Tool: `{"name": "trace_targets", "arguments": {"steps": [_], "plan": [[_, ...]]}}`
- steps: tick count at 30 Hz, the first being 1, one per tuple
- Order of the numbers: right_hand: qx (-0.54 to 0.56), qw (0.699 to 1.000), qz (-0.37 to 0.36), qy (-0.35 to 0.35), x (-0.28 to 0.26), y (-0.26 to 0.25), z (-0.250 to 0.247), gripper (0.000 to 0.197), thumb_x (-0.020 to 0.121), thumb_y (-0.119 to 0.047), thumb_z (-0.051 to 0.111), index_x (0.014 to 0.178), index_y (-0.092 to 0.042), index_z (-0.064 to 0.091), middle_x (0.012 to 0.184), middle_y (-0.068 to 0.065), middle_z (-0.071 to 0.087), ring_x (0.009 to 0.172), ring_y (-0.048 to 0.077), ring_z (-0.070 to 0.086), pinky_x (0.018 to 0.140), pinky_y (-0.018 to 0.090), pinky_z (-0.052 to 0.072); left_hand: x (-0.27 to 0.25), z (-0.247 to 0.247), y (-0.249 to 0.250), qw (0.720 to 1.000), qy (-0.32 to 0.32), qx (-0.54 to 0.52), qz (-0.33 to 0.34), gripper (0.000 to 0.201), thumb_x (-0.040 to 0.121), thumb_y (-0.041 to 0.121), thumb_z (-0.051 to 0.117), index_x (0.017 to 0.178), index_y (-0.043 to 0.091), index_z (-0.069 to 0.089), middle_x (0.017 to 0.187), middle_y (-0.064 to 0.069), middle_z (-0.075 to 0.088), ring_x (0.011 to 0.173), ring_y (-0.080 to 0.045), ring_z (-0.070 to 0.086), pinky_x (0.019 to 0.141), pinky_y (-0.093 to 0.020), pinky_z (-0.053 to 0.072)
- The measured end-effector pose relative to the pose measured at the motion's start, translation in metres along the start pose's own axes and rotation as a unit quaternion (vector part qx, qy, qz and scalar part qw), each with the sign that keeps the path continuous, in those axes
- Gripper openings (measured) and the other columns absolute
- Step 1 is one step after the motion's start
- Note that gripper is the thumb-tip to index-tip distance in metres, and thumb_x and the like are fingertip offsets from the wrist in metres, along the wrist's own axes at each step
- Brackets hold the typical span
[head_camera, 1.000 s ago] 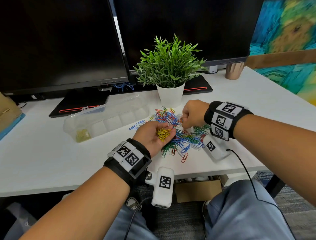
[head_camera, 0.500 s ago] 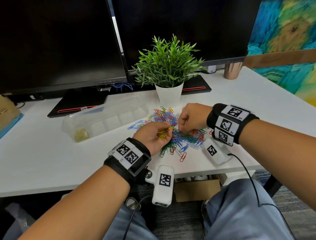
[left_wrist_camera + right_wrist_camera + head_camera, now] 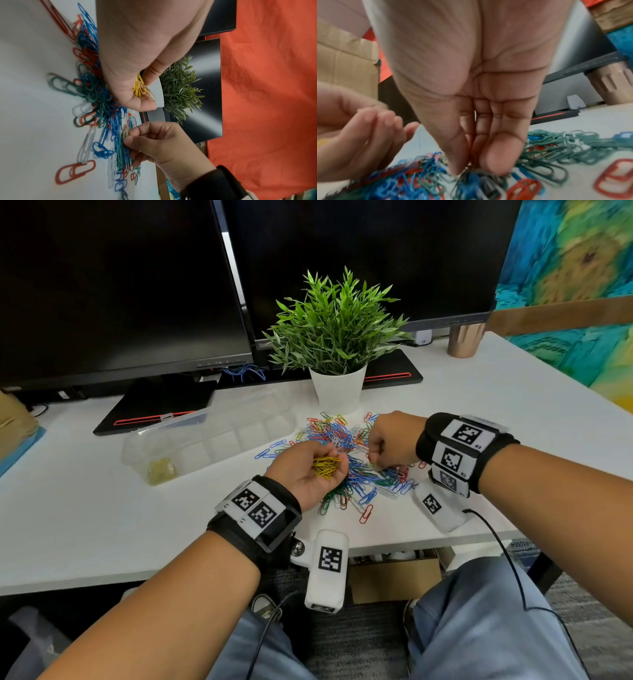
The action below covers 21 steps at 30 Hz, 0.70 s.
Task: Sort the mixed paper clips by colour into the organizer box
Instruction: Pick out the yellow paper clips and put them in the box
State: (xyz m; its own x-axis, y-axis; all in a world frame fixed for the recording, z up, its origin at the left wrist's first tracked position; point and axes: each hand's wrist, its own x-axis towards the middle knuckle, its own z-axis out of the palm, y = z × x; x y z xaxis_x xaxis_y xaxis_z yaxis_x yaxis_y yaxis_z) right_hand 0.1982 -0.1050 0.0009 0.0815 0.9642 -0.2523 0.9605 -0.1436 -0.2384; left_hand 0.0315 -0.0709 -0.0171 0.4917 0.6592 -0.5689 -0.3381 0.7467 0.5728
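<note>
A mixed pile of coloured paper clips (image 3: 356, 467) lies on the white desk (image 3: 102, 518) in front of a potted plant. My left hand (image 3: 308, 470) is cupped palm up over the pile's left edge and holds a bunch of yellow clips (image 3: 325, 465), also seen as yellow clips (image 3: 141, 88). My right hand (image 3: 390, 440) reaches down into the pile, and its thumb and fingers pinch a yellow clip (image 3: 126, 132) at the pile's top. The clear organizer box (image 3: 205, 440) lies open to the left, with yellow clips (image 3: 161, 470) in its nearest compartment.
A potted plant (image 3: 337, 344) in a white pot stands just behind the pile. Two dark monitors (image 3: 120, 285) and their black bases fill the back. A copper cup (image 3: 464, 340) is at back right. A cardboard box (image 3: 13, 419) sits at far left.
My right hand has moved back and a little right over the pile and pinched a yellow clip. My left hand stays cupped with its yellow clips.
</note>
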Motion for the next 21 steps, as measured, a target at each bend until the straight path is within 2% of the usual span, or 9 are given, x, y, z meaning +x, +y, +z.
{"name": "trace_targets", "arguments": {"steps": [2, 4, 7, 10, 13, 15, 16, 19, 21], "plan": [[0.049, 0.999, 0.010, 0.003, 0.001, 0.005, -0.003, 0.007, 0.084, -0.010, 0.068, 0.084, -0.006, 0.074, 0.063, -0.002, 0.067, 0.043, 0.001, 0.058, 0.058, 0.022, 0.054, 0.001, -0.001, 0.001, 1.000, 0.000, 0.002, -0.003, 0.011, 0.095, -0.003, 0.044, 0.089, -0.002, 0.054, 0.072, -0.012, 0.049, 0.066, -0.022, 0.051, 0.055, -0.032, 0.057], [0.101, 0.995, 0.017, 0.007, 0.000, 0.008, -0.008, 0.007, 0.084, -0.007, 0.067, 0.084, -0.005, 0.074, 0.065, 0.005, 0.070, 0.052, 0.011, 0.065, 0.054, 0.020, 0.055, 0.000, -0.001, 0.001, 1.000, 0.001, 0.014, -0.004, 0.011, 0.095, -0.002, 0.045, 0.089, -0.002, 0.054, 0.073, -0.013, 0.051, 0.065, -0.023, 0.054, 0.057, -0.033, 0.057], [0.177, 0.984, 0.005, 0.024, -0.003, 0.007, -0.016, 0.010, 0.086, 0.000, 0.063, 0.083, -0.001, 0.072, 0.053, 0.000, 0.065, 0.043, 0.005, 0.060, 0.047, 0.018, 0.052, -0.001, 0.000, 0.001, 1.000, -0.001, 0.020, -0.006, 0.014, 0.096, -0.001, 0.045, 0.086, -0.004, 0.055, 0.073, -0.014, 0.052, 0.064, -0.023, 0.055, 0.058, -0.031, 0.056], [0.263, 0.964, -0.021, 0.041, -0.006, -0.003, -0.023, 0.006, 0.086, 0.002, 0.065, 0.087, 0.003, 0.070, 0.055, 0.006, 0.064, 0.040, 0.005, 0.059, 0.045, 0.017, 0.050, 0.002, 0.003, -0.001, 1.000, 0.003, 0.021, 0.000, 0.015, 0.096, 0.004, 0.049, 0.084, -0.003, 0.055, 0.073, -0.013, 0.052, 0.064, -0.023, 0.055, 0.058, -0.035, 0.057], [0.317, 0.947, -0.050, 0.035, -0.006, -0.014, -0.026, 0.006, 0.086, 0.002, 0.066, 0.089, 0.006, 0.069, 0.052, 0.004, 0.064, 0.041, 0.008, 0.060, 0.045, 0.017, 0.051, 0.006, 0.007, -0.004, 1.000, -0.006, 0.002, 0.011, 0.016, 0.093, 0.016, 0.059, 0.098, 0.000, 0.055, 0.086, -0.013, 0.056, 0.080, -0.025, 0.058, 0.058, -0.040, 0.059], [0.323, 0.945, -0.056, 0.021, -0.004, -0.018, -0.028, 0.007, 0.087, 0.001, 0.065, 0.090, 0.006, 0.069, 0.051, 0.002, 0.065, 0.042, 0.008, 0.061, 0.044, 0.017, 0.050, 0.009, 0.008, -0.005, 1.000, -0.023, -0.006, 0.017, 0.021, 0.093, 0.017, 0.059, 0.106, 0.001, 0.055, 0.100, -0.015, 0.058, 0.088, -0.027, 0.060, 0.058, -0.037, 0.059], [0.328, 0.943, -0.054, 0.017, -0.003, -0.019, -0.029, 0.008, 0.087, 0.001, 0.065, 0.090, 0.007, 0.069, 0.054, 0.003, 0.066, 0.044, 0.009, 0.062, 0.046, 0.019, 0.052, 0.008, 0.009, -0.004, 0.999, -0.028, -0.011, 0.019, 0.019, 0.094, 0.016, 0.058, 0.105, 0.000, 0.055, 0.099, -0.016, 0.059, 0.086, -0.026, 0.061, 0.059, -0.036, 0.059], [0.351, 0.936, -0.017, 0.034, 0.004, -0.011, -0.033, 0.009, 0.088, 0.003, 0.062, 0.091, 0.008, 0.069, 0.068, 0.014, 0.067, 0.048, 0.014, 0.061, 0.049, 0.022, 0.056, 0.006, 0.007, -0.003, 0.999, -0.024, -0.020, 0.028, 0.009, 0.095, 0.008, 0.055, 0.097, 0.000, 0.056, 0.080, -0.013, 0.056, 0.072, -0.020, 0.057, 0.057, -0.030, 0.058], [0.314, 0.948, 0.032, 0.042, 0.009, 0.000, -0.034, 0.012, 0.088, 0.003, 0.061, 0.093, 0.009, 0.070, 0.075, 0.019, 0.068, 0.050, 0.017, 0.061, 0.053, 0.027, 0.058, 0.005, 0.003, -0.002, 0.999, -0.018, -0.011, 0.033, 0.007, 0.096, 0.005, 0.052, 0.094, -0.001, 0.056, 0.076, -0.011, 0.055, 0.068, -0.018, 0.055, 0.053, -0.024, 0.055]]}}
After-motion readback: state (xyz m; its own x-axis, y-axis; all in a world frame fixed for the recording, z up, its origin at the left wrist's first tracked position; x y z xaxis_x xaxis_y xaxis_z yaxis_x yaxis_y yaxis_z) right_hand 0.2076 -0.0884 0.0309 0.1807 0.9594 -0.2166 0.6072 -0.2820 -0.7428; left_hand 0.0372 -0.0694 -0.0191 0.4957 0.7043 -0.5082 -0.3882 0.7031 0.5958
